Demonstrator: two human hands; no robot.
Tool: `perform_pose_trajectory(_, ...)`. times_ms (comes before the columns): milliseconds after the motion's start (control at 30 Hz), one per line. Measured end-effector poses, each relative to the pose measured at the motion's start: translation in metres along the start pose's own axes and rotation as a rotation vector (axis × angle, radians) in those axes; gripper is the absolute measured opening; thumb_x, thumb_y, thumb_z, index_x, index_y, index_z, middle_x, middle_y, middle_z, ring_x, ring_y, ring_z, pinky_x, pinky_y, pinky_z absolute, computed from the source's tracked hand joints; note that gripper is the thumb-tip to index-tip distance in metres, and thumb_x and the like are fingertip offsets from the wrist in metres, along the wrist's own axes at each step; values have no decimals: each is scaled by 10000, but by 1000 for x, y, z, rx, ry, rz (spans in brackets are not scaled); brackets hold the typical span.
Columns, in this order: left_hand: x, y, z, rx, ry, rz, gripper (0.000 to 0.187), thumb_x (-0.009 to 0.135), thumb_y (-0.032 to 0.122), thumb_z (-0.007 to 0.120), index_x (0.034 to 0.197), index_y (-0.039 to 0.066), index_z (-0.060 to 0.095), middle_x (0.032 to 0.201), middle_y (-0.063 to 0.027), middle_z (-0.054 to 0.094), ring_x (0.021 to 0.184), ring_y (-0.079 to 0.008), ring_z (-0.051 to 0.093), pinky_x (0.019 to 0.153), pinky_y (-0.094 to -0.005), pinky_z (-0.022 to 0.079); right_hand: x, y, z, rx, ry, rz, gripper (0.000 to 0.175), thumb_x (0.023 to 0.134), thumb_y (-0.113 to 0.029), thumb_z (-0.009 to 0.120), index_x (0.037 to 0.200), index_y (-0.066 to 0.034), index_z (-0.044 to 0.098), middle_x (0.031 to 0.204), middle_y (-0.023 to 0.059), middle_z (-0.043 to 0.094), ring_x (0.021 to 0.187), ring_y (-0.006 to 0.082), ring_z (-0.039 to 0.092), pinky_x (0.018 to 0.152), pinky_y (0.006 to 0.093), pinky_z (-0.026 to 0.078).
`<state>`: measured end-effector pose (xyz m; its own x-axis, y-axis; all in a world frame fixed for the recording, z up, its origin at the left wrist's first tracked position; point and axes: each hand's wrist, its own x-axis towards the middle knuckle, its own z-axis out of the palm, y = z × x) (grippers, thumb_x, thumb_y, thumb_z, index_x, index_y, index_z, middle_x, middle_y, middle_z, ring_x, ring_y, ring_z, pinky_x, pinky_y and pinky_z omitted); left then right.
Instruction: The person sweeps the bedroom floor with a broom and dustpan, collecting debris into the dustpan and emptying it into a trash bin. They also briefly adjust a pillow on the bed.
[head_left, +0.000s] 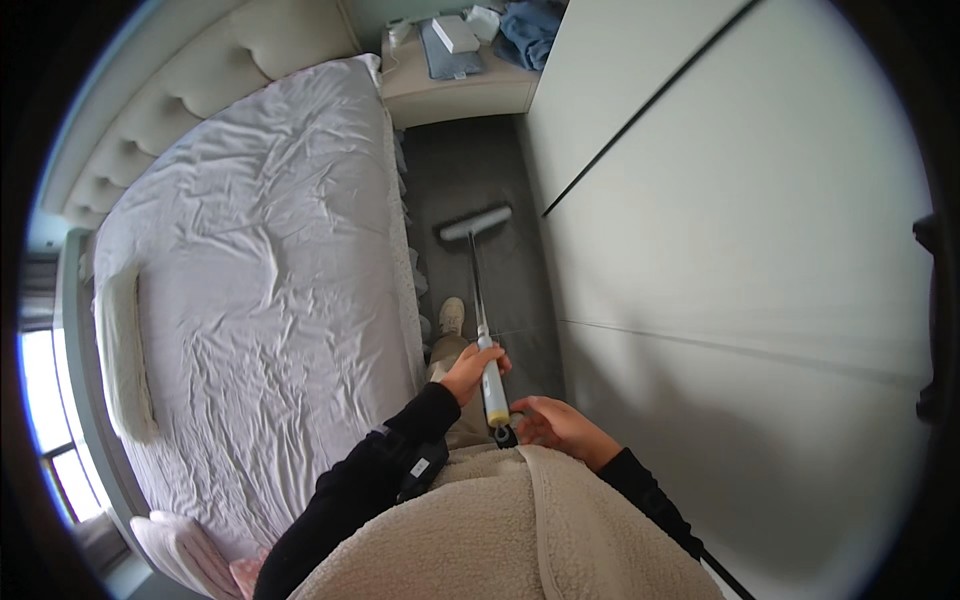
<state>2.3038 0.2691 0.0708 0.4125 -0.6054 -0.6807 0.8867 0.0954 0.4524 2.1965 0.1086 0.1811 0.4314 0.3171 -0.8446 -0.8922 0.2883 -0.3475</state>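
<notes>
A long-handled floor broom with a wide pale head and a dark bristle edge rests on the dark floor ahead of me. Its thin metal shaft runs back to a light grey grip with a yellow end and a hanging loop. My left hand is wrapped around the upper part of that grip. Just right of the yellow end is my right hand, fingers apart and slightly curled; it appears to hold nothing. My shoe stands on the floor left of the shaft.
A bed with a wrinkled pale sheet lines the left side of the narrow dark floor. Tall pale cabinet panels form the right side. At the far end, a bedside cabinet bears a white box and blue cloth.
</notes>
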Motion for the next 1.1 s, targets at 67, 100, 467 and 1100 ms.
perform_pose_trajectory(67,34,39,-7,-9,4,36,190,847,129,532,999,43,457,832,-79,563,832,-184,571,776,-304,465,30,-47,9,55,4,30,471,950,-442,331,1174,-51,467,916,65,590,809,157,599,644,281,486)
perform_pose_trajectory(100,51,61,-11,-23,5,47,207,846,133,533,1013,41,451,837,-80,562,836,-181,567,773,-303,462,48,-73,13,99,7,17,473,950,-446,328,1172,-51,464,922,67,589,808,159,601,644,287,490)
perform_pose_trajectory(467,257,243,-64,579,240,186,398,868,252,537,1151,1,413,1003,-124,579,892,-175,558,757,-324,463,274,-274,-11,157,335,-315,252,924,-279,443,915,-34,501,743,43,522,530,118,502,441,274,408)
perform_pose_trajectory(1100,251,27,-92,1264,9,-57,994,731,135,548,1355,-1,-213,940,-392,524,824,-452,588,727,-452,497,229,-54,-15,425,469,8,246,922,-302,463,908,-57,486,653,6,471,424,81,415,336,246,328)
